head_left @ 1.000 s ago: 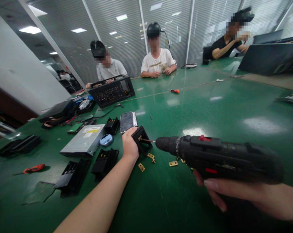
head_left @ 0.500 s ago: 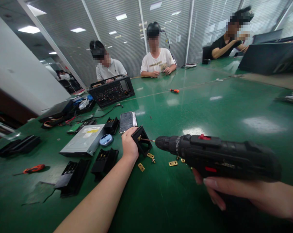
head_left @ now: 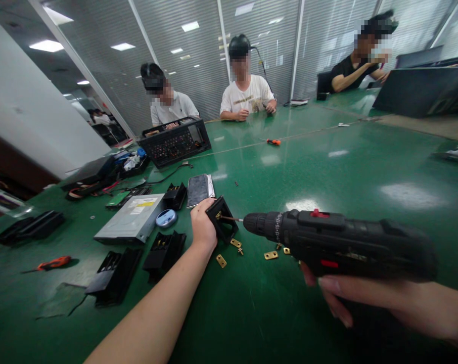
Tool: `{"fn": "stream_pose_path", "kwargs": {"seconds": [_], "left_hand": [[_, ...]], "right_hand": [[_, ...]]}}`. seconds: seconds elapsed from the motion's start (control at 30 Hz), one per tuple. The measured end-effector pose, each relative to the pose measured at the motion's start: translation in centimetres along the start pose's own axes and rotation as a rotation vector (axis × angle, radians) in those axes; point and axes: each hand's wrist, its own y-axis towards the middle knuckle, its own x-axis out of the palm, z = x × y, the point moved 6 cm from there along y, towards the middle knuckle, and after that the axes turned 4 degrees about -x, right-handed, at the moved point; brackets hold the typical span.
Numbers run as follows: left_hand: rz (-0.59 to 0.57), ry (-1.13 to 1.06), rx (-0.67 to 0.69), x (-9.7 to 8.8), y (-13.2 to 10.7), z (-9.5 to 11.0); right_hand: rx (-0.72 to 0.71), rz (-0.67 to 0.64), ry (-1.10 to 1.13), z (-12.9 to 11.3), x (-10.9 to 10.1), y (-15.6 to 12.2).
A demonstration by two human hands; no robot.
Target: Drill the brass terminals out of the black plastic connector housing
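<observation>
Currently gripping a black plastic block (head_left: pixel 224 229) in the left hand (head_left: pixel 203 227), with the palm against its outer side and the fingers mostly hidden behind it. Holding the block's hollow end tilted toward the right, just above the table (head_left: pixel 320 156), closer to the near edge than to the far edge. Clasping a black power drill (head_left: pixel 327 242) in the right hand (head_left: pixel 380 299), with thumb and fingers closed about a handle lost in shadow; cannot tell about any pull on the trigger. Aiming the drill left across the table, with the thin bit (head_left: pixel 232 219) inside the block and pointed at a brass fitting (head_left: pixel 218 215); cannot tell contact from a close gap there. Working above at least 4 brass plates (head_left: pixel 221 261) and a brass screw (head_left: pixel 240 251), scattered on the table.

Can see, toward the table's left edge, 3 similar black blocks (head_left: pixel 164 253), a grey disc drive (head_left: pixel 126 218), a blue oval gadget (head_left: pixel 166 218) and an orange-handled screwdriver (head_left: pixel 53 263). Can see also, toward the far edge, a second screwdriver (head_left: pixel 273 142) and, nearer the far left corner, a black computer case (head_left: pixel 178 144). Facing 3 people (head_left: pixel 247 96) along the far edge, 2 in white tops and 1 in black.
</observation>
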Motion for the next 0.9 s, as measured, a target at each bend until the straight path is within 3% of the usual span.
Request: {"fn": "stream_pose_path", "kwargs": {"seconds": [0.2, 0.4, 0.5, 0.73, 0.9], "left_hand": [[-0.009, -0.011, -0.015, -0.1, 0.0, 0.0], [0.000, -0.009, -0.007, 0.1, -0.3, 0.3], [0.010, -0.015, -0.014, 0.1, -0.2, 0.2], [0.007, 0.011, -0.009, -0.1, -0.1, 0.1], [0.000, 0.002, -0.022, -0.1, -0.2, 0.1]], "right_hand": [[-0.030, 0.020, -0.049, -0.7, 0.4, 0.4], [-0.054, 0.053, -0.082, -5.0, 3.1, 4.1], [-0.066, 0.046, -0.088, -6.4, 3.5, 4.9], [0.022, 0.028, -0.109, -3.8, 1.0, 1.1], [0.074, -0.021, -0.081, -2.4, 0.5, 0.0]]}}
